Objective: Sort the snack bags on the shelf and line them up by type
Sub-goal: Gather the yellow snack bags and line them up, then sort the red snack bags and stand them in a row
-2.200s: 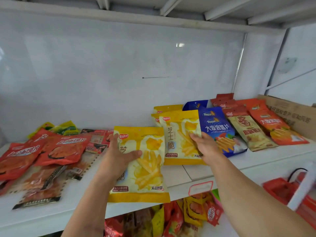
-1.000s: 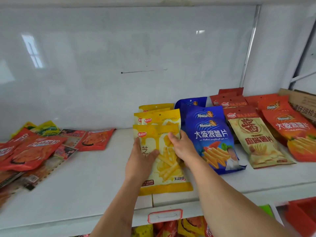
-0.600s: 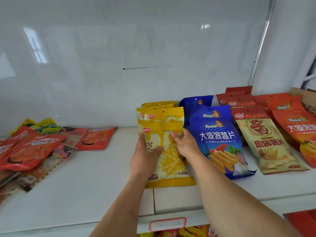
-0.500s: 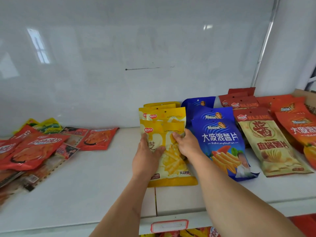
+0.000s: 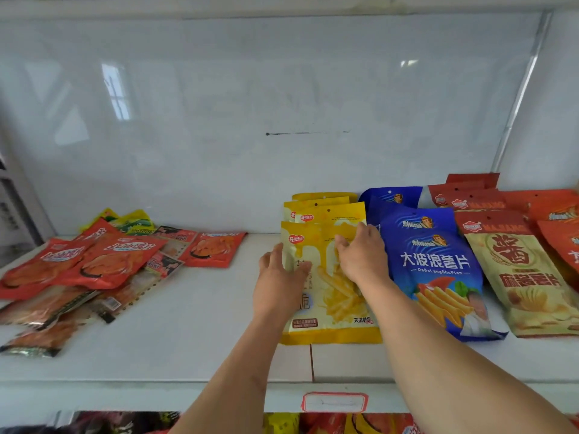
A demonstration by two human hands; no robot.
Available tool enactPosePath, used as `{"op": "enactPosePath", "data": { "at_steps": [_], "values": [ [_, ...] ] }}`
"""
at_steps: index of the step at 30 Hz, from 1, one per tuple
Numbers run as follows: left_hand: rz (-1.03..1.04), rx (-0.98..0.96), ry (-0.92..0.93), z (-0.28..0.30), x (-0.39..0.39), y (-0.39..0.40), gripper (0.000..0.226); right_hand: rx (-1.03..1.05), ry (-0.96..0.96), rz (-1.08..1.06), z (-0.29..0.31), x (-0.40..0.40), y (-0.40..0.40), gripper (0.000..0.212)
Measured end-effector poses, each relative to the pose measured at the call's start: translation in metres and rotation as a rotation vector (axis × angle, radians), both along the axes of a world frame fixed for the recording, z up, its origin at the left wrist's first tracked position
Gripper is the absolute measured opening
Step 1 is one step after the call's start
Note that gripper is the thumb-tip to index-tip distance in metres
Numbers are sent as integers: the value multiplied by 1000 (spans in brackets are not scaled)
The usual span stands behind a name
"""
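A yellow fries bag lies at the front of a row of like yellow bags on the white shelf. My left hand grips its left edge, thumb on the front. My right hand rests flat on its upper right part, fingers spread. To the right stand rows of blue chip bags, beige bags with red tops and orange-red bags. At the left, red bags lie in a loose heap with green-yellow bags behind them.
The white back wall stands close behind the rows. A bare stretch of shelf runs between the red heap and the yellow row. A red-framed label holder sits on the shelf's front edge. More snack bags show on the shelf below.
Both hands carried the yellow bag from the shelf's front to the right and laid it onto the yellow row. My right hand went from pinching its top to resting flat on it.
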State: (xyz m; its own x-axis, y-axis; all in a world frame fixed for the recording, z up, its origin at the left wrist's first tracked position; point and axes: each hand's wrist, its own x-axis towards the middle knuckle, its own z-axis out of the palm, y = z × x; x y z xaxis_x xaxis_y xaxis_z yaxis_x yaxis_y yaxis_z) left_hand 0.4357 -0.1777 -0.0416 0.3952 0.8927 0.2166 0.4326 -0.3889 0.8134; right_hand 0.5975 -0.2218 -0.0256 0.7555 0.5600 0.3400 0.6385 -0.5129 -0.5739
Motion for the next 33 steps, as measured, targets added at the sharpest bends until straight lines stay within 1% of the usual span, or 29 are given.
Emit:
{"op": "enactPosePath", "data": {
  "at_steps": [4, 6, 9, 11, 14, 17, 20, 24, 26, 29, 30, 31, 33],
  "values": [
    [84, 94, 125, 2, -31, 9, 56, -88, -245, 46, 1, -22, 5, 55],
    [121, 160, 224, 6, -48, 11, 49, -103, -325, 94, 1, -34, 8, 52],
    [144, 287, 382, 13, -78, 20, 45, -118, -422, 154, -2, -60, 22, 44],
    [152, 347, 450, 14, -100, 30, 42, -101, -448, 189, -5, -83, 34, 38],
    [165, 395, 500, 12, -131, 46, 38, -56, -451, 223, -7, -120, 54, 29],
    [170, 402, 510, 10, -161, 64, 39, -67, -469, 279, -6, -156, 72, 29],
    [174, 411, 499, 10, -188, 82, 39, -98, -434, 317, -6, -188, 91, 32],
    [186, 364, 433, 12, -218, 108, 38, -159, -311, 323, -6, -219, 116, 33],
    [198, 343, 413, 12, -227, 118, 37, -162, -225, 311, -6, -228, 124, 35],
    [229, 281, 389, 17, -233, 127, 39, -151, -45, 300, -5, -228, 128, 36],
    [245, 264, 382, 15, -234, 148, 41, -151, 4, 286, -7, -228, 149, 38],
    [265, 244, 389, 14, -235, 165, 43, -155, 53, 258, -10, -226, 168, 41],
    [297, 200, 393, 20, -240, 174, 48, -161, 140, 197, -13, -222, 175, 50]
  ]
}}
